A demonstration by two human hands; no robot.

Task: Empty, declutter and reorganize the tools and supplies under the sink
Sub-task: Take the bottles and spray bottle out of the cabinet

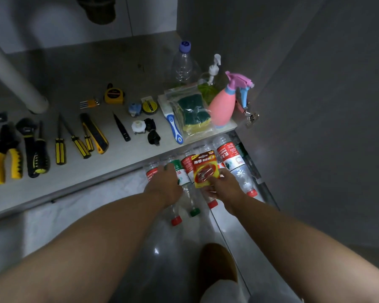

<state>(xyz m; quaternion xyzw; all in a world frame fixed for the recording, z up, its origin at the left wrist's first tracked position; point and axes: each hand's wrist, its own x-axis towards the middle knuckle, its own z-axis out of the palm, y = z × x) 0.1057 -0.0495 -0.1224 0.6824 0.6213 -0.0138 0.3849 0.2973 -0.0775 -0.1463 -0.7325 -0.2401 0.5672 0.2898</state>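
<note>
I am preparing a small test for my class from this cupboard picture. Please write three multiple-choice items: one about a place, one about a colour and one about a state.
1. Where does the pink spray bottle stand?
A. at the right end of the shelf, beside the bagged sponges
B. on the floor
C. next to the pliers

2. What colour is the cap of the tall clear bottle?
A. yellow
B. purple
C. black

3. What is the right hand doing?
A. hanging empty
B. gripping a hammer
C. holding a red-and-yellow packet

Answers:
1 A, it stands upright on the shelf next to the bagged sponges.
2 B, the cap at the back shows purple.
3 C, its fingers pinch the packet's lower edge.
</note>
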